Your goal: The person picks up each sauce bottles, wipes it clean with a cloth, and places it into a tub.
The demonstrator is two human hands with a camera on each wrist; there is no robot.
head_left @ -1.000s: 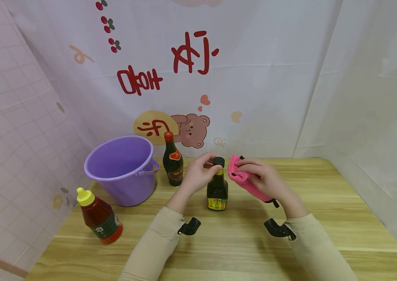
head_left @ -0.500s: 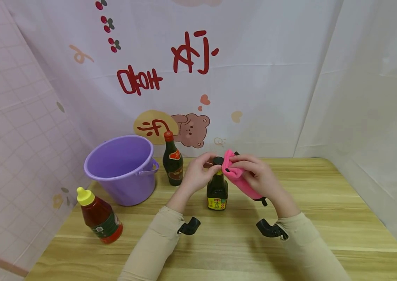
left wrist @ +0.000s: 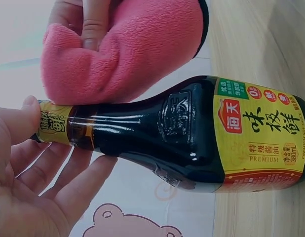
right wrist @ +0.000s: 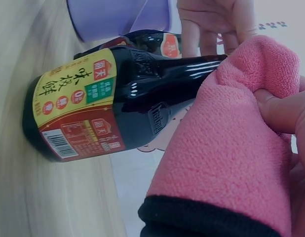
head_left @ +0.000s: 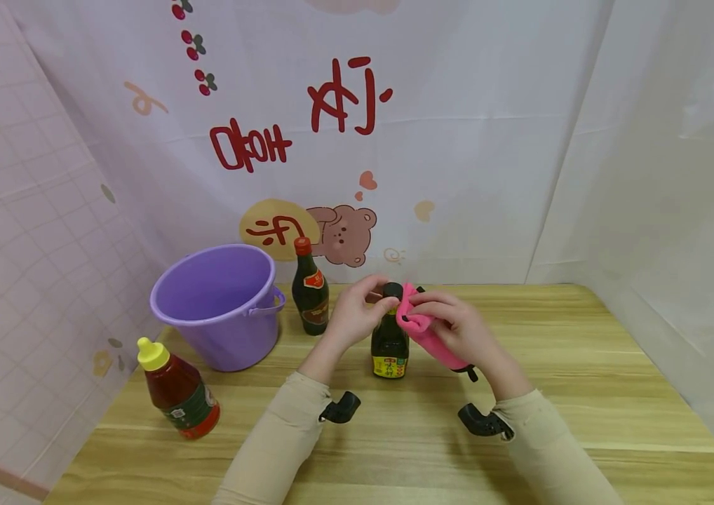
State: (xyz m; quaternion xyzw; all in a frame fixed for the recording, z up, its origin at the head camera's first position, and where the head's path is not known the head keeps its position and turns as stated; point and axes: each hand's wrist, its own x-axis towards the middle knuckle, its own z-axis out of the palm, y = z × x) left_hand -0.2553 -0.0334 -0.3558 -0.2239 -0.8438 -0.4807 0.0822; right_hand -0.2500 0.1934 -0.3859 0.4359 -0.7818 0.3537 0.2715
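A dark soy sauce bottle [head_left: 390, 344] with a yellow label [left wrist: 258, 136] and black cap stands upright on the table. My left hand [head_left: 357, 313] holds it by the neck and cap, thumb on one side and fingers on the other. In my right hand [head_left: 461, 326] is a folded pink cloth [right wrist: 231, 128] with dark edging, pinched between thumb and fingers. The cloth [left wrist: 118, 54] lies against the bottle's neck, just below the cap, on the right side. In the right wrist view the cloth hides the top of the bottle.
A purple bucket [head_left: 224, 337] stands at the back left. Beside it is a dark green bottle with a red cap [head_left: 311, 294]. A red sauce bottle with a yellow cap [head_left: 180, 393] stands at the front left. A printed curtain [head_left: 458, 140] hangs behind the table.
My right hand has brought the pink cloth leftward to the bottle's neck, then slightly down. My left hand and the soy sauce bottle have stayed in place.
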